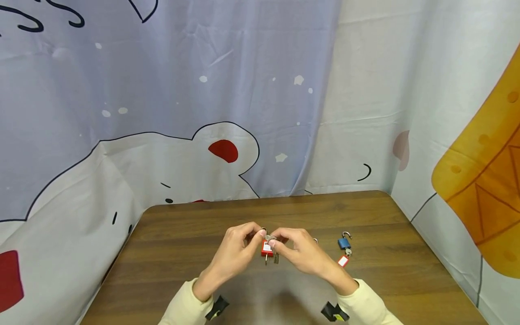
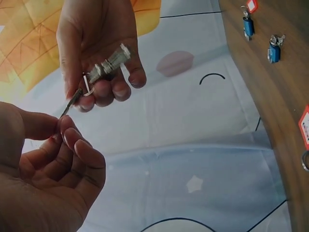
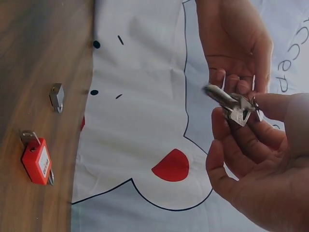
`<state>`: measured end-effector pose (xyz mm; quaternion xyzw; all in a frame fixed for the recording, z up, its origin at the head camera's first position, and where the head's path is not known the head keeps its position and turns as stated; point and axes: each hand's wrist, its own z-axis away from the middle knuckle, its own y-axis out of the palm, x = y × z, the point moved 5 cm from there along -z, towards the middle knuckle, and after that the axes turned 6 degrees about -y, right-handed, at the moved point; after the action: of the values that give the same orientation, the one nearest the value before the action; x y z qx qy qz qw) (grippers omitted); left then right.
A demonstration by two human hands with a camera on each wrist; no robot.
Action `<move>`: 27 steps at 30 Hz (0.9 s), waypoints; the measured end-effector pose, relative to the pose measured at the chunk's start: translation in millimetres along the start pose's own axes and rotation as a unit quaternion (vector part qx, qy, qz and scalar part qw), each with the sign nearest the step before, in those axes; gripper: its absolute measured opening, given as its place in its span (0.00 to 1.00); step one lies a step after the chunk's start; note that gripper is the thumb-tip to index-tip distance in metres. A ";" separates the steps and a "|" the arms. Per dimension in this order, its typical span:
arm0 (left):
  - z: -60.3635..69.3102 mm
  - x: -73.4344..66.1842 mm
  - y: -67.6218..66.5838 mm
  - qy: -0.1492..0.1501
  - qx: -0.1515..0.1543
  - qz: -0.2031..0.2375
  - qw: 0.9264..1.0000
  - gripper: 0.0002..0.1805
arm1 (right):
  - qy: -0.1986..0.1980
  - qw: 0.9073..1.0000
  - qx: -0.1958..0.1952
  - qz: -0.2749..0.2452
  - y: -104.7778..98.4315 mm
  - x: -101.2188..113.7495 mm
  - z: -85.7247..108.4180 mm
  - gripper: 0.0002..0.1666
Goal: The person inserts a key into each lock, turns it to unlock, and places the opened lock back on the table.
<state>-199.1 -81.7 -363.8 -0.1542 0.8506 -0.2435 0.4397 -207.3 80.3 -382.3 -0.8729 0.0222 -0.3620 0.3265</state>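
Both hands are raised over the table, fingertips close together. In the left wrist view, my left hand (image 2: 53, 179) pinches one thin key (image 2: 72, 102) between thumb and forefinger. That key meets a metal key ring (image 2: 88, 86) that my right hand (image 1: 302, 250) holds, with several silver keys (image 2: 111, 65) bunched on it. The same keys (image 3: 236, 107) show in the right wrist view. Below the fingertips lies a red padlock (image 3: 37, 162) with a white label, a key standing in it. My left hand (image 1: 233, 248) does not touch the padlock.
To the right on the wooden table (image 1: 183, 221) lies a blue padlock (image 1: 344, 243) with an open shackle, near a red tag (image 1: 343, 261). A second blue padlock (image 2: 274, 51) shows in the left wrist view. A grey padlock (image 3: 57, 96) lies near the red one. Printed curtains surround the table.
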 end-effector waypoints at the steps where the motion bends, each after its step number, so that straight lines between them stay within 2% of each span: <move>1: 0.5 0.9 0.7 -0.003 0.003 0.002 1.000 0.09 | -0.003 1.000 0.000 -0.001 0.6 -0.2 0.7 0.07; 8: 1.8 7.7 3.5 -0.027 0.019 0.025 0.999 0.11 | -0.016 1.000 -0.011 0.013 1.8 1.5 3.0 0.07; 16: -3.0 23.7 -11.7 -0.067 -0.024 -0.003 0.997 0.08 | -0.001 0.999 -0.028 0.019 -4.0 0.5 4.3 0.06; 19: -5.4 38.4 -18.1 -0.095 -0.034 -0.021 0.995 0.05 | 0.004 0.999 -0.030 0.022 -6.5 0.9 4.4 0.06; 22: -6.1 59.9 -21.9 -0.134 -0.030 -0.047 0.989 0.04 | 0.007 0.999 -0.031 0.022 -8.5 1.8 4.6 0.07; 25: -4.1 85.0 -22.6 -0.177 -0.016 -0.081 0.981 0.06 | 0.007 0.999 -0.030 0.025 -9.5 1.8 5.6 0.07; 27: -1.2 102.7 -20.5 -0.205 -0.001 -0.110 0.973 0.08 | 0.008 0.999 -0.028 0.027 -9.6 1.6 6.4 0.07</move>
<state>-257.2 -147.4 -421.0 -0.2934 0.7205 -0.2529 0.5752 -203.9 91.0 -379.2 -0.8780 0.0589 -0.3589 0.3112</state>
